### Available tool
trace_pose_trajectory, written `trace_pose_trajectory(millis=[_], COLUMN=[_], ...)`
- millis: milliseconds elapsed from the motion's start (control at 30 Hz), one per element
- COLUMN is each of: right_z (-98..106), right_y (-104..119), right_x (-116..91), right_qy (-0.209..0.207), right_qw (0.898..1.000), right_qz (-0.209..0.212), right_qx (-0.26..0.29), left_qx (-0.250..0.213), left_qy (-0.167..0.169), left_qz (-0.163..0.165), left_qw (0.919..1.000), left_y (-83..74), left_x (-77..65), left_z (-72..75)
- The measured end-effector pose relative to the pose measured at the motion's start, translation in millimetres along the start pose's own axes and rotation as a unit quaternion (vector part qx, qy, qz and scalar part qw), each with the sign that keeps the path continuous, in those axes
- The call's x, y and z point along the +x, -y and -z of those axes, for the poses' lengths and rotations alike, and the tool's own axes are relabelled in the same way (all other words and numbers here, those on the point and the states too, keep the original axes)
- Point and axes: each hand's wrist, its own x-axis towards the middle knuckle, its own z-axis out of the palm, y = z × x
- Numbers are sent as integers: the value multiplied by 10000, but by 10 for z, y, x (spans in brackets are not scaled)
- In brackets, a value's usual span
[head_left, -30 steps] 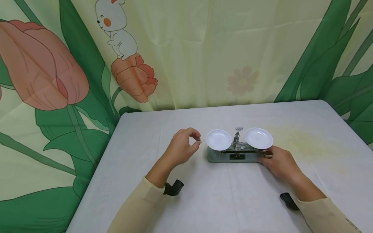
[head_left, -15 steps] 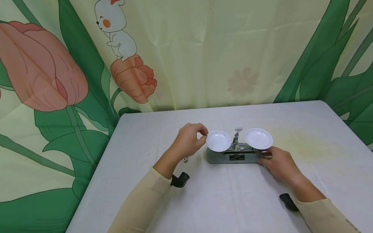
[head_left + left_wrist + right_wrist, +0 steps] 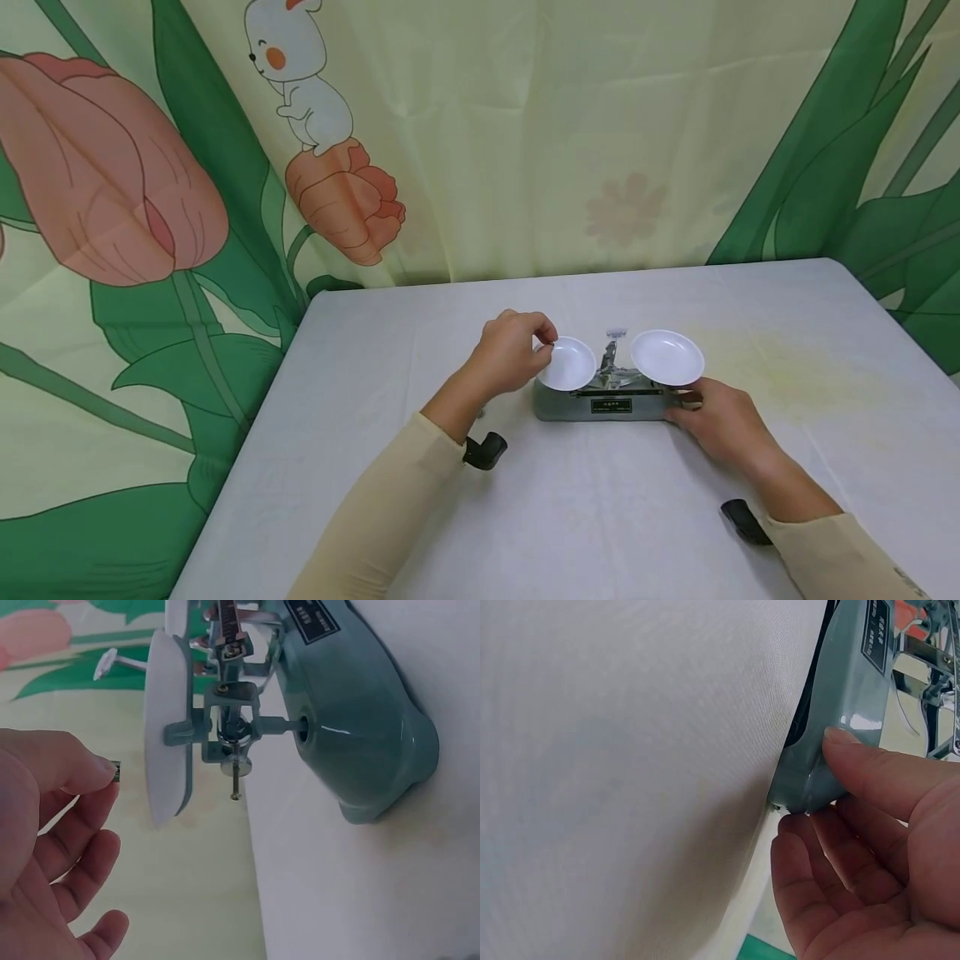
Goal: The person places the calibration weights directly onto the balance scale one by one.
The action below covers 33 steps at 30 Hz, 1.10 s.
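My left hand (image 3: 512,354) pinches a small metal piece (image 3: 116,772) between thumb and forefinger, over the left rim of the left pan (image 3: 573,367). In the left wrist view the piece is apart from that pan, and only its end shows past the fingertips. The pan belongs to a grey-green two-pan balance scale (image 3: 557,406), which stands on the table with its right pan (image 3: 667,357) bare. At the right end of the scale's base, my right hand (image 3: 717,421) grips the casing, with the thumb on the front face and the fingers round the end.
A small metallic thing (image 3: 481,412) lies on the table by my left wrist, mostly hidden. White cloth covers the table (image 3: 600,508). Behind its far edge hangs a printed curtain (image 3: 525,167).
My left hand has moved right and slightly up, from beside the scale to over the left pan, still pinching the small metal piece. The right hand and the scale stay put.
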Motion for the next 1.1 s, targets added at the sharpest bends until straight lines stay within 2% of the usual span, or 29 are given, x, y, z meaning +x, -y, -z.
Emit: trace_pose_trajectory(millis=[433, 767, 1100], right_z=[6, 23, 31], right_y=[-7, -9, -25], right_x=[13, 3, 10], right_qy=[153, -8, 75], right_qw=[9996, 10000, 10000], right_qz=[-234, 46, 39], right_qx=[-5, 2, 1], left_qx=[392, 519, 517], left_qy=[-38, -96, -49], left_qz=[153, 180, 357], left_qw=[9991, 9984, 9980], left_y=[-52, -59, -57], left_x=[121, 120, 137], left_z=[-128, -153, -200])
